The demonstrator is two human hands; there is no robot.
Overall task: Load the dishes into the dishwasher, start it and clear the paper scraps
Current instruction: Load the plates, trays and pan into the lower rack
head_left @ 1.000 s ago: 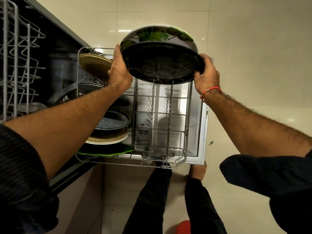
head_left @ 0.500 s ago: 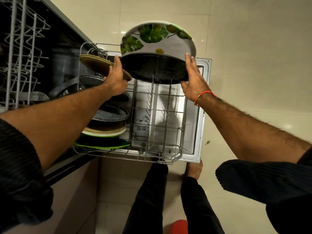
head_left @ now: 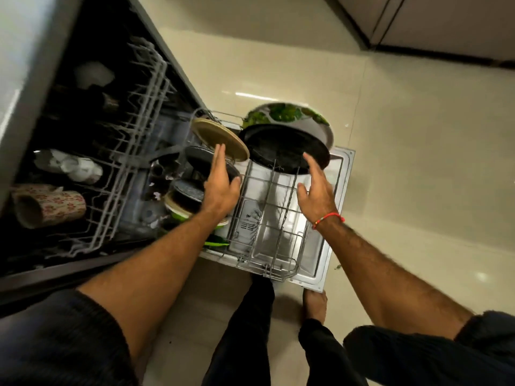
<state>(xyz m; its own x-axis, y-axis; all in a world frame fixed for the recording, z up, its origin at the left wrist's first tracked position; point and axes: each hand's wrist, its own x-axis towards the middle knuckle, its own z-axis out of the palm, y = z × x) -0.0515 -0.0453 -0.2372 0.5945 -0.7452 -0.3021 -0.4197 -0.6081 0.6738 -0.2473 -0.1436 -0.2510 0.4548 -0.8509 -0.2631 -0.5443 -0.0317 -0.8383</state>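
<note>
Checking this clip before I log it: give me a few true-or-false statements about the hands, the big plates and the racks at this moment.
1. Both hands are open and off the plates. True: the left hand and right hand hover with fingers spread.
2. The black plate stands in the far end of the lower rack. True, with the leaf-print plate right behind it.
3. The lower rack is full across its width. False: the near right part holds nothing; dishes fill the left side.
4. The floral mug sits in the lower rack. False: it lies in the upper rack.
5. The dishwasher door is shut. False: it lies open under the lower rack.
</note>
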